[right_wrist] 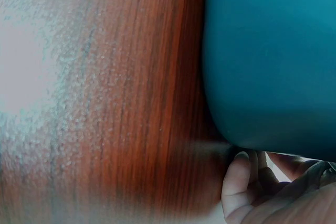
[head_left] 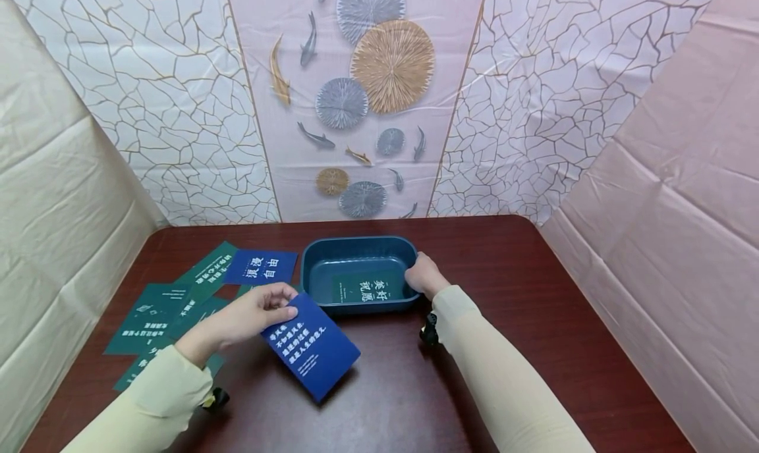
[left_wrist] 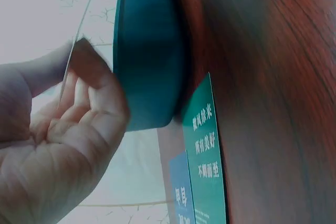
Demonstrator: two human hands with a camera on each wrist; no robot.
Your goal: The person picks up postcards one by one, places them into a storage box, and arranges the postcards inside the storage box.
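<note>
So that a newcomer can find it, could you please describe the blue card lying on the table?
On the reddish-brown table stands a teal tub. Just left of it lies a blue card with white writing, the only blue one lying among green cards.

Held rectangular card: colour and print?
Held rectangular card is blue with white lettering; clearest in the head view.

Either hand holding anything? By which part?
Left hand pinches a blue printed card by its upper-left edge, head view; right hand grips the teal tray at its right-end rim.
</note>
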